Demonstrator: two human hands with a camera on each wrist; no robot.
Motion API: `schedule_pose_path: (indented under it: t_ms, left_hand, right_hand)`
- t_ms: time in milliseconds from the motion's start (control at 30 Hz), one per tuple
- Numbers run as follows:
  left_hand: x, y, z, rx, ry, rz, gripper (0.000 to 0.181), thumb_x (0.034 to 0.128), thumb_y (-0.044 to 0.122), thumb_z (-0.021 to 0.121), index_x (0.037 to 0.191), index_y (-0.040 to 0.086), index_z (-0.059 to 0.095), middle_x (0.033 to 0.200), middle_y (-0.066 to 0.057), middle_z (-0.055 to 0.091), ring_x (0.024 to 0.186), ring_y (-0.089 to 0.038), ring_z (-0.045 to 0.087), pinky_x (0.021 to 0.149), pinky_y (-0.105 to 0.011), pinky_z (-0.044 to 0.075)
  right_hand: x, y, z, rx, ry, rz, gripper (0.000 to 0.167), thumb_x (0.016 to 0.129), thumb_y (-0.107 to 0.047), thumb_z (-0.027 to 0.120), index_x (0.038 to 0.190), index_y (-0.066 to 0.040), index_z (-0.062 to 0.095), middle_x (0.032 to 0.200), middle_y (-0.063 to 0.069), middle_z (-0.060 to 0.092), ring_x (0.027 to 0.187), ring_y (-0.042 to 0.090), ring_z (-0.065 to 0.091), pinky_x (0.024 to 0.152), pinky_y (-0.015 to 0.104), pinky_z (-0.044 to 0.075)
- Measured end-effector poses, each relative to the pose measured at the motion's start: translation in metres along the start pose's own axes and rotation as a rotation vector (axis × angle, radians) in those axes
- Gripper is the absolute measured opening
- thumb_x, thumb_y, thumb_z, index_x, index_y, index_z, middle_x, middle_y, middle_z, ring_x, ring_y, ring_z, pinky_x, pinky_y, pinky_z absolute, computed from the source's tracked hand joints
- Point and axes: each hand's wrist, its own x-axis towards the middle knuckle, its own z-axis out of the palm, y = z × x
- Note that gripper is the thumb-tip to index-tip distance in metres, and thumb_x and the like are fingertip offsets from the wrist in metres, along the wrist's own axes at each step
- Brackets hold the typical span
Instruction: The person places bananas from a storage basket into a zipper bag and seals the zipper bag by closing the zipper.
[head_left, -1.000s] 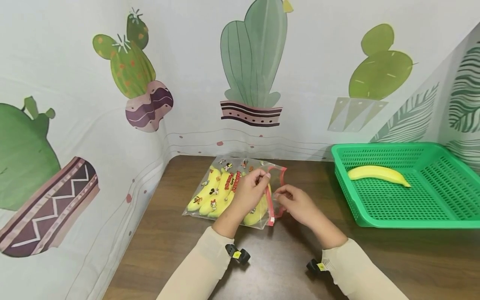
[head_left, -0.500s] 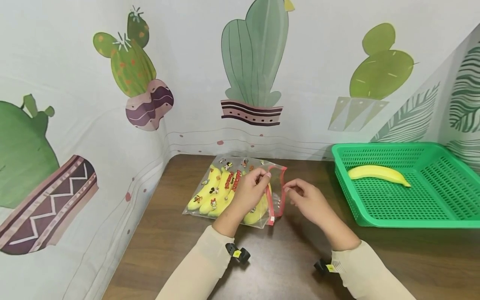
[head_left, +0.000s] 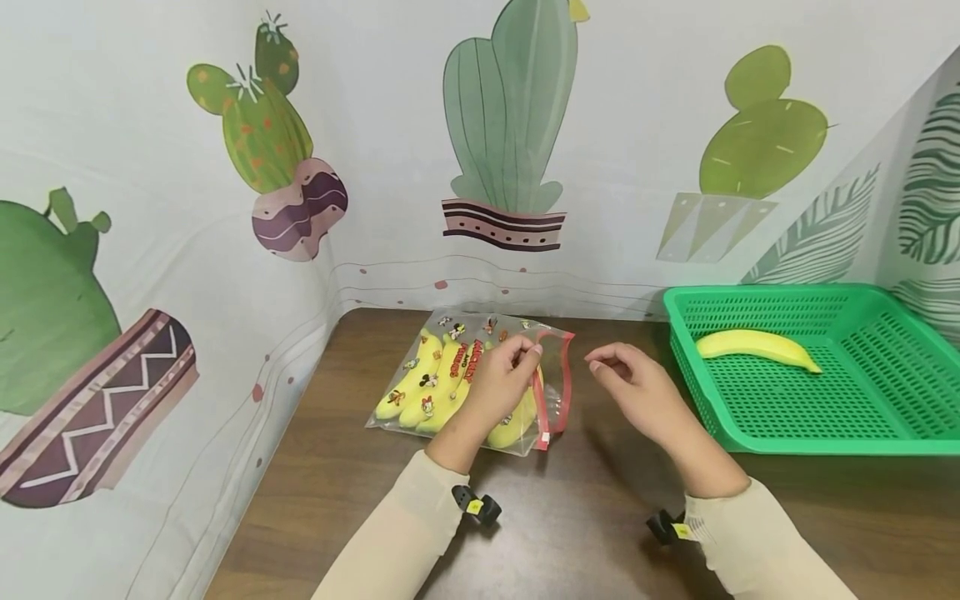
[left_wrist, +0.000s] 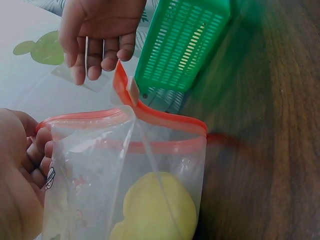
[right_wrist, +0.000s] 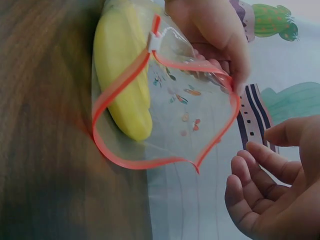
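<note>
A clear zip bag point(head_left: 416, 404) with cartoon prints and a red zip edge lies on the table, several yellow bananas point(head_left: 448, 396) inside it. My left hand point(head_left: 501, 379) pinches the upper rim of its mouth between thumb and fingers. In the right wrist view the red rim point(right_wrist: 116, 89) gapes wide, with a white slider point(right_wrist: 153, 42) at one end. My right hand point(head_left: 637, 387) is off the bag, just right of the mouth, holding nothing, its fingers loosely bent. One more banana point(head_left: 757, 346) lies in the green basket point(head_left: 825, 446).
The green basket stands at the right, close beyond my right hand. A wall cloth printed with cacti point(head_left: 510, 125) rises behind the brown wooden table point(head_left: 322, 483) and along its left side.
My right hand has let go of the bag's red rim and moved right, away from the mouth. The left hand keeps its pinch, and the bag stays in place.
</note>
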Motion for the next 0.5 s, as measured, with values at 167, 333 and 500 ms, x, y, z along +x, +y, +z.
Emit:
schedule_pose_path:
  t_ms: [167, 333, 500]
  left_hand:
    - [0.0, -0.001, 0.001, 0.005, 0.0, 0.006, 0.022, 0.1033, 0.029, 0.054, 0.087, 0.017, 0.061, 0.064, 0.003, 0.056, 0.054, -0.008, 0.048, 0.048, -0.021, 0.038]
    - [0.0, -0.003, 0.001, 0.008, -0.01, 0.005, 0.025, 0.1038, 0.032, 0.054, 0.088, 0.014, 0.062, 0.063, 0.003, 0.054, 0.054, -0.01, 0.047, 0.049, -0.023, 0.038]
    - [0.0, -0.002, 0.001, -0.002, -0.005, 0.008, 0.023, 0.1033, 0.03, 0.055, 0.087, 0.015, 0.062, 0.063, 0.003, 0.055, 0.054, -0.009, 0.047, 0.048, -0.021, 0.038]
  right_hand:
    - [0.0, 0.0, -0.009, -0.007, 0.026, -0.02, 0.028, 0.105, -0.034, 0.053, 0.121, -0.016, 0.066, 0.117, 0.005, 0.064, 0.103, 0.02, 0.063, 0.085, 0.026, 0.051]
    - [0.001, 0.002, -0.018, -0.026, 0.052, -0.034, 0.03, 0.105, -0.033, 0.053, 0.124, -0.013, 0.064, 0.119, 0.006, 0.061, 0.108, 0.02, 0.06, 0.087, 0.013, 0.046]
    - [0.003, 0.005, -0.026, -0.052, 0.077, -0.053, 0.032, 0.105, -0.032, 0.052, 0.128, -0.011, 0.062, 0.122, 0.008, 0.06, 0.11, 0.02, 0.058, 0.086, 0.01, 0.043]
